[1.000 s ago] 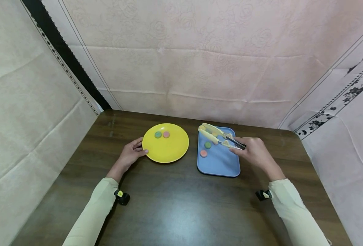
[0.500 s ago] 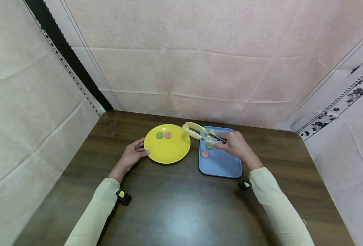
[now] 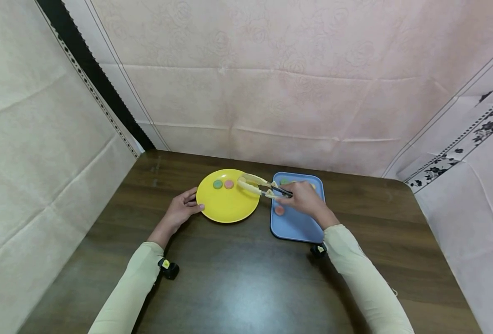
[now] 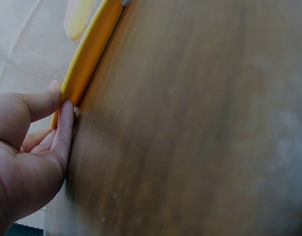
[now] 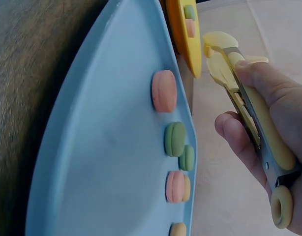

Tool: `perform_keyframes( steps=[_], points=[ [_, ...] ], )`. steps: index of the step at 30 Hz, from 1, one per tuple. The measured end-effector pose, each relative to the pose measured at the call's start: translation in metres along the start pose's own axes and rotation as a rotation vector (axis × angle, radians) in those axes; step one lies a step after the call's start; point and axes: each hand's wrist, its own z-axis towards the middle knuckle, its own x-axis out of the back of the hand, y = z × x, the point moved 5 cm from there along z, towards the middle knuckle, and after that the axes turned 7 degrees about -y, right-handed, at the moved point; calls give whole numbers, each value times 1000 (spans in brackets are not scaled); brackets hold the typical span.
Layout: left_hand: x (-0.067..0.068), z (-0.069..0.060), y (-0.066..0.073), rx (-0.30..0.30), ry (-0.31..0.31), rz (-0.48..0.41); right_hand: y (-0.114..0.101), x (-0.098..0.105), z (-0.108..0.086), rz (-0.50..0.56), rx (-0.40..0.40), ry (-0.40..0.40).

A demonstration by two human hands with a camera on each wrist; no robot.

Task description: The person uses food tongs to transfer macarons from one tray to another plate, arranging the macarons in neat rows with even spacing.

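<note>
Left hand pinches yellow plate at its 9 o'clock rim. Right hand grips tongs, tips above plate's 2 o'clock side, load unclear. Blue tray with macarons at plate's 3 o'clock.

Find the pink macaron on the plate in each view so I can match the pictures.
Head: the pink macaron is near the picture's centre, just right of the green one.
Left wrist: not visible; the plate is edge-on at upper left, pinched by the left hand.
Right wrist: the pink macaron is near the top, right of centre, just below the green one.
Shared landmark: the plate.
</note>
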Motion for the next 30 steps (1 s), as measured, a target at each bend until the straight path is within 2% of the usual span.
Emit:
perform_keyframes(
  steps=[7, 16, 20, 25, 30],
  points=[
    [0, 3, -4, -2, 14, 5, -1, -10, 8, 11, 5, -39],
    [0, 2, -4, -16, 2, -14, -5, -10, 7, 12, -6, -52],
    [-1, 2, -5, -20, -4, -21, -5, 0, -5, -7, 2, -8],
    [0, 3, -5, -16, -2, -10, -4, 24, -30, 25, 2, 57],
    [1, 3, -5, -11, 9, -4, 1, 45, -58, 34, -46, 95]
  ],
)
